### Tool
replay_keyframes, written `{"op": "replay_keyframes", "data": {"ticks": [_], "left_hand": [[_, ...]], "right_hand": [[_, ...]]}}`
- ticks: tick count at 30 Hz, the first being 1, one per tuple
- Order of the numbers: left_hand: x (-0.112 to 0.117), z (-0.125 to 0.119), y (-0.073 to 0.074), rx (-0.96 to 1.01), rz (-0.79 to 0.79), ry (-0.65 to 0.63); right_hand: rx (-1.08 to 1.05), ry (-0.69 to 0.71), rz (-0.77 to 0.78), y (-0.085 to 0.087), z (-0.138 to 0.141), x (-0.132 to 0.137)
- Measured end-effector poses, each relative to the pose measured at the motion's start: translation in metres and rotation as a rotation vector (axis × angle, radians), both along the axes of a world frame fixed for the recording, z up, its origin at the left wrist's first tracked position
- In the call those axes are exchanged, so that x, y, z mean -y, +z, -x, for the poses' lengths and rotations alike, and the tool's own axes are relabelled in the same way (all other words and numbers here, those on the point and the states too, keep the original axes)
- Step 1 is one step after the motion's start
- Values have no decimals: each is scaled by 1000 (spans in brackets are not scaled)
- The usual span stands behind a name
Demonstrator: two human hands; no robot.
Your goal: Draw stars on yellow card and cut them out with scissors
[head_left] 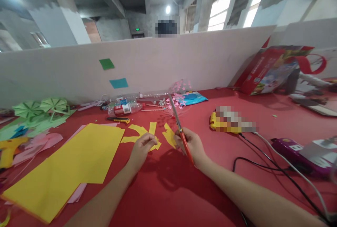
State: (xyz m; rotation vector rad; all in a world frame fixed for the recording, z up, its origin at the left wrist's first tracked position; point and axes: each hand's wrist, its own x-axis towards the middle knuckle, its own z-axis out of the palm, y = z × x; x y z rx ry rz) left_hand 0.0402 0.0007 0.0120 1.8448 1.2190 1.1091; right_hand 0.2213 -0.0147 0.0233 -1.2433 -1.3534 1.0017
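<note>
My right hand (193,146) is closed around the red handles of a pair of scissors (178,125), whose blades point up and away over the red table (168,188). My left hand (143,144) pinches a yellow paper cut-out (139,134) lying on the table. A smaller yellow scrap (169,135) lies between my two hands, just left of the scissors. A large yellow paper sheet (68,167) lies to the left of my left forearm.
Green paper fans (39,107), pink and blue paper and a yellow glue gun (9,149) sit at the left. Plastic bottles (126,108), a box cutter (118,119) and pink stars lie by the white partition (158,62). A red box (271,67), cables and a purple device (297,151) occupy the right.
</note>
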Motion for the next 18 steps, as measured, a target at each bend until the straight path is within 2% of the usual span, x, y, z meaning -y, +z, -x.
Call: {"op": "replay_keyframes", "data": {"ticks": [5, 11, 14, 18], "left_hand": [[-9, -10, -5, -278, -55, -126], [-21, -38, -7, -593, -167, -236], [-28, -45, -4, -674, -211, -231], [-31, -39, 4, -687, -243, -151]], "right_hand": [[-61, -84, -29, -1, -15, -17], [-123, -69, -7, -11, -15, -26], [-136, -55, 2, -14, -14, -27], [-150, -29, 18, -11, -14, -26]]}}
